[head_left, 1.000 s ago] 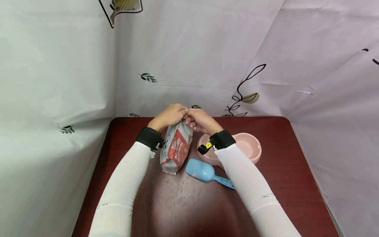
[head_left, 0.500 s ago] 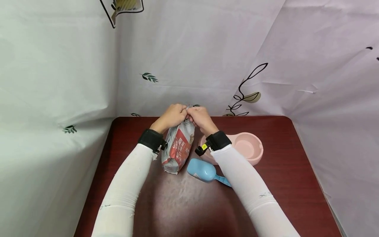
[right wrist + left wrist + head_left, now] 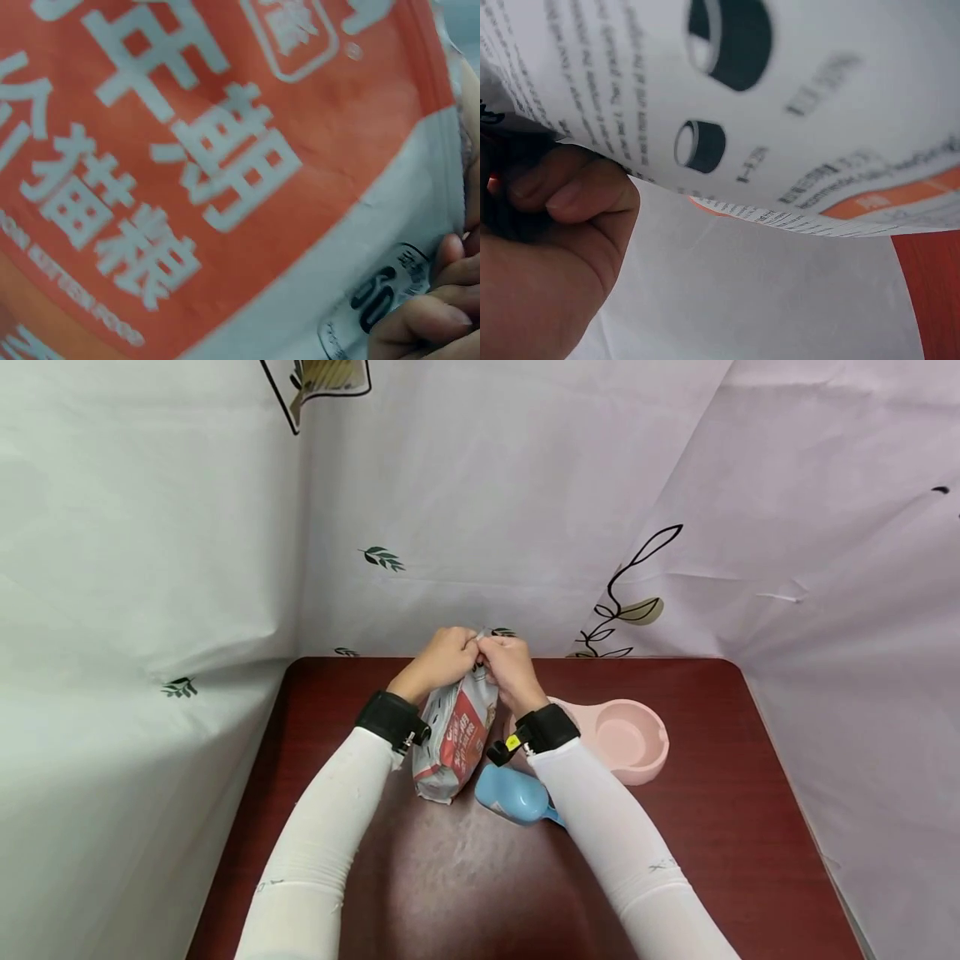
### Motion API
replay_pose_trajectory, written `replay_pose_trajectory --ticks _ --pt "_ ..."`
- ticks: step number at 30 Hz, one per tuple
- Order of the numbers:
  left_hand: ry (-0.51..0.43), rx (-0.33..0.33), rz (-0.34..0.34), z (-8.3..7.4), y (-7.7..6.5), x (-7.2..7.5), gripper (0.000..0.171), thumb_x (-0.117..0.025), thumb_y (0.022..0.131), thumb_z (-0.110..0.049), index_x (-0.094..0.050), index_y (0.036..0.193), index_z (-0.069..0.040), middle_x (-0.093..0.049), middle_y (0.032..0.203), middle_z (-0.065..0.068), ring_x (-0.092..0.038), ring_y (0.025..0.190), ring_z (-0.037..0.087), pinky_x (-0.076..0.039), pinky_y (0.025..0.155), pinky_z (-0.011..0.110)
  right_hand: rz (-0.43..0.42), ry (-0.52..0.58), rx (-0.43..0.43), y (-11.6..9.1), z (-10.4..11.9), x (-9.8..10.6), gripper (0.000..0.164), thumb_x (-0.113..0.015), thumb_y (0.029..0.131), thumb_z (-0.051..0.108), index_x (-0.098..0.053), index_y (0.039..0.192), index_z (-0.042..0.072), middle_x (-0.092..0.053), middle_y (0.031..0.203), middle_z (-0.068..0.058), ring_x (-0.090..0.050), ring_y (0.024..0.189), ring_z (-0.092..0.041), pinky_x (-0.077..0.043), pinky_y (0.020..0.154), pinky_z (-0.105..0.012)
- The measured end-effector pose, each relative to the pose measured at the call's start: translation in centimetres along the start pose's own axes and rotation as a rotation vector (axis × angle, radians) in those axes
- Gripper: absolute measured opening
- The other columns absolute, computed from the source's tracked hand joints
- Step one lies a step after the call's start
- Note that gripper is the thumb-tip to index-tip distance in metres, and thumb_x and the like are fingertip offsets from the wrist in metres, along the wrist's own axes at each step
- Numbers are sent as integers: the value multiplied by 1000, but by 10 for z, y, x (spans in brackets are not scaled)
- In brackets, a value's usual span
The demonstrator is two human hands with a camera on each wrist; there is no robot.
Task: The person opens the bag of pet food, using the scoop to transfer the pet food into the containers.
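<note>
A grey-and-red bag of kitten food [image 3: 461,735] stands at the far middle of the table. My left hand [image 3: 446,655] grips the left part of its top edge, fingers curled. Close beside it, my right hand [image 3: 512,667] pinches the same top edge from the right, and the two hands nearly touch. In the left wrist view, the bag's printed white side [image 3: 780,112] fills the upper part above my curled left fingers [image 3: 577,187]. Its red front [image 3: 300,225] fills the right wrist view, with my bent right fingers [image 3: 427,326] at the edge. Whether the bag's top is torn is hidden.
A blue scoop [image 3: 513,793] lies face down just right of the bag, its handle partly under my right sleeve. Behind my right wrist sits a pink double bowl [image 3: 626,737], its left basin mostly covered. White patterned cloth [image 3: 487,510] hangs around the dark red table [image 3: 750,827].
My right hand's loosely spread fingers have closed on the bag's top, and its wrist has shifted left. My left hand keeps its grip. The right sleeve covers more of the scoop's handle.
</note>
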State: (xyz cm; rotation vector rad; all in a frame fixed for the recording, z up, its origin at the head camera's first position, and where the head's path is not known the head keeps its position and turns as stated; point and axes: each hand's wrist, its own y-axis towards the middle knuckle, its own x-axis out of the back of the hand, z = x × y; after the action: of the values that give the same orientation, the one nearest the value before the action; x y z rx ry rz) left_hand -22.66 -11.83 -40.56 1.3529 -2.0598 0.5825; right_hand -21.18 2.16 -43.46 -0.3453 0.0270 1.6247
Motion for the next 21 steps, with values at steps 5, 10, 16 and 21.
replay_pose_trajectory --ticks 5,10,16,21 --pt "-80 12 -6 6 0 0 37 -37 107 -15 -41 70 -13 -34 64 1 -34 57 18 -32 60 29 28 227 5 -1 -10 -7 38 -49 100 0 -57 63 7 -38 51 5 -24 43 -5 -21 43 -18" --pt "-136 18 -19 11 -1 1 39 -38 107 -17 -40 68 -13 -34 63 1 -33 56 18 -31 59 29 36 193 23 -3 -12 -8 33 -47 99 1 -57 68 3 -34 49 6 -24 44 -5 -21 42 -18" --pt "-173 24 -24 10 -1 0 40 -41 108 -17 -45 68 -13 -36 63 0 -38 59 18 -34 62 29 36 -57 10 -6 -6 -6 31 -47 100 16 -53 71 7 -35 51 8 -25 43 -7 -20 43 -24" --pt "-227 27 -8 10 -2 -1 43 -39 111 -23 -54 73 -11 -44 67 1 -45 63 19 -38 65 30 83 -168 -17 -9 -4 -7 46 -45 109 40 -47 74 11 -41 58 2 -32 47 -12 -26 45 -27"
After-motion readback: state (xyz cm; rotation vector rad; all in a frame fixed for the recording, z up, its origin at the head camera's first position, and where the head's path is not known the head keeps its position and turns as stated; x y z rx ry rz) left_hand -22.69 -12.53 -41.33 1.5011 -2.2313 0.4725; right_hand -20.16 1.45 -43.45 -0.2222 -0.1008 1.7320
